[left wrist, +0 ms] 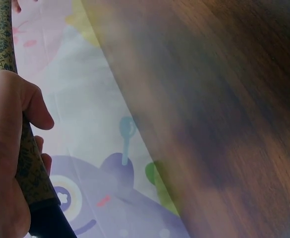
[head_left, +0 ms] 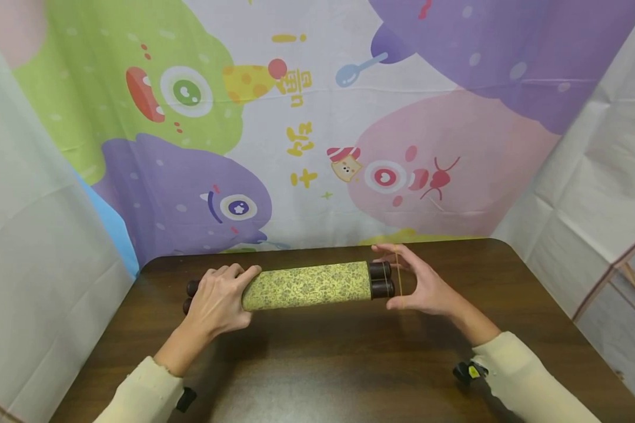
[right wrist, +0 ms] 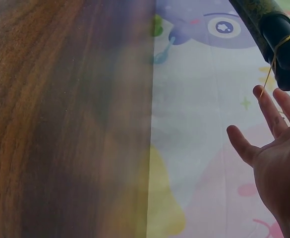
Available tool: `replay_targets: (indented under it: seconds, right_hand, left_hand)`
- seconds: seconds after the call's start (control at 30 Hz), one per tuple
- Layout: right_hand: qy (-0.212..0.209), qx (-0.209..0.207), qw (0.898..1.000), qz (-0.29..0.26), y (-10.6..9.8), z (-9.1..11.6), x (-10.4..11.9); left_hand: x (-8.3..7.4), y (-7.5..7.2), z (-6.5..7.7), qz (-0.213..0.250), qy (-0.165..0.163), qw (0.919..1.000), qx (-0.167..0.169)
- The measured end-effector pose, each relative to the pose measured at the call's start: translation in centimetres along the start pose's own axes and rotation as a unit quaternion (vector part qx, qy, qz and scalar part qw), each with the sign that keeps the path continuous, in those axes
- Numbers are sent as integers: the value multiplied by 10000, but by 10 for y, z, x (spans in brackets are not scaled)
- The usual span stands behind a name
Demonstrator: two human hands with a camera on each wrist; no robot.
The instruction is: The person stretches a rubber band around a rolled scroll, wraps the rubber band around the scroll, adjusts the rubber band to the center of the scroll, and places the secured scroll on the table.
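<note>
A rolled scroll (head_left: 309, 285) in yellow-green floral brocade is held above the table, with paired dark rod ends sticking out at both sides. My left hand (head_left: 219, 298) grips it near its left end, thumb wrapped over the near side. Around the right dark knobs (head_left: 383, 288) runs a thin tan rubber band (head_left: 399, 273), stretched out to the spread fingers and thumb of my right hand (head_left: 428, 288). In the right wrist view, those fingers (right wrist: 269, 115) are fanned out just past the knobs, with the band (right wrist: 268, 79) drawn to one fingertip.
Below is a dark brown wooden table (head_left: 317, 364). A cartoon-printed curtain (head_left: 307, 217) hangs behind its far edge, and plain white cloth (head_left: 26, 235) flanks the left side. Each sleeve has a dark strap piece near the wrist.
</note>
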State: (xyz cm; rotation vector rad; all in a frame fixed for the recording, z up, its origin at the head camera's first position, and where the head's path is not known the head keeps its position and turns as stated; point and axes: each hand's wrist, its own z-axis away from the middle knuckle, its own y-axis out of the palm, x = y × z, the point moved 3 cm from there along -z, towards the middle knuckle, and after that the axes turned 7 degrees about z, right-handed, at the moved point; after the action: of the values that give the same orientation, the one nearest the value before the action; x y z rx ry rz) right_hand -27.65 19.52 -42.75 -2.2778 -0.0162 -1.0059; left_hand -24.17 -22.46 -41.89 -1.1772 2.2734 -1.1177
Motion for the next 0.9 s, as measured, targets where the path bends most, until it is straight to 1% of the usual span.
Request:
replay_targets:
  seconds: [0.17,0.3,0.5,0.9]
  right_hand:
    - [91,50,9999,88,2,1,0]
    - [174,22,9996,227,4,2,2]
    - [275,90,9986,436,7,2,3]
    - [320,117,9972,669,11,3,0]
  left_hand:
    - [-1,1,-1,-50,31,10000,27]
    - [-2,1,-2,-74,30,10000,46]
    - [-4,2,-2,-167,24,9998,128]
    - [-9,5,-2,-348,55,9990,258]
